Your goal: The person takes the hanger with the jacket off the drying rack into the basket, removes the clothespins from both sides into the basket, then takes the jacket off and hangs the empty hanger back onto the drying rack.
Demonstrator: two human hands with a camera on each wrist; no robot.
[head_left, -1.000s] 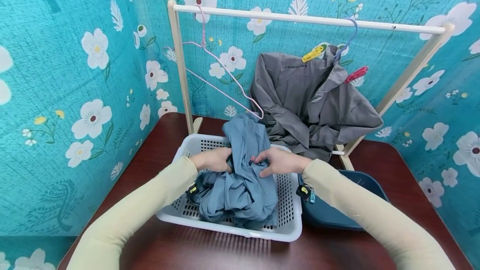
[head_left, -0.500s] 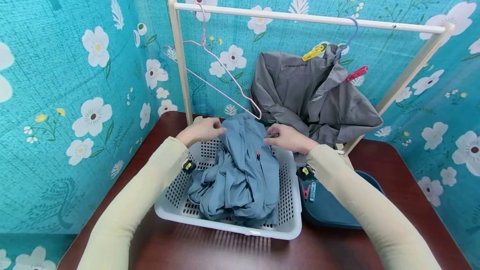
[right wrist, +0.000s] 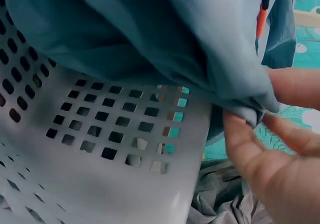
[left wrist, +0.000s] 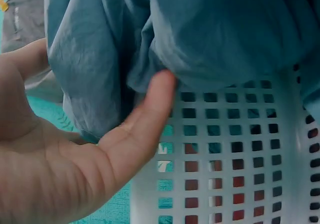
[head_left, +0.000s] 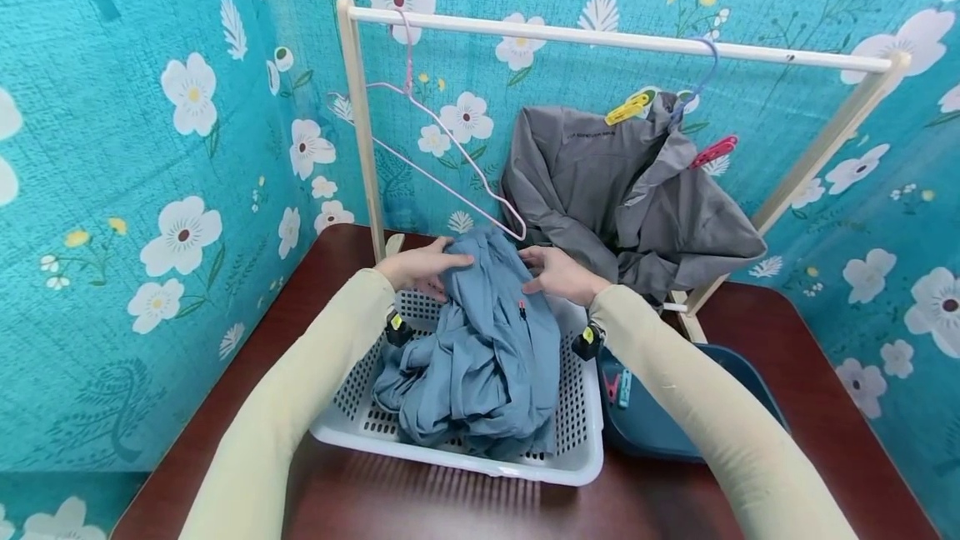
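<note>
A crumpled blue-grey garment [head_left: 480, 340] fills much of the white plastic basket [head_left: 588, 432], its upper end raised over the back rim. A black cord or pull with a red tip [head_left: 522, 307] shows on its front. At the garment's upper left, my left hand [head_left: 422, 267] touches the cloth with fairly straight fingers; the left wrist view has cloth between thumb and fingers [left wrist: 160, 92]. Opposite, at the upper right edge, my right hand [head_left: 558, 273] pinches a fold between thumb and fingers, seen closely in the right wrist view [right wrist: 240, 134].
Behind the basket stands a wooden rack [head_left: 615, 36]. A pink hanger [head_left: 450, 140] hangs there just above the garment. A grey garment [head_left: 585, 182] hangs from a blue hanger [head_left: 701, 77] with yellow and red clips. A dark blue tray [head_left: 660, 415] with clips sits right of the basket.
Both hands have left the middle of the garment, risen apart beside its upper end, then closed in on its two edges. The cloth's top has shifted slightly; the basket stays put.
</note>
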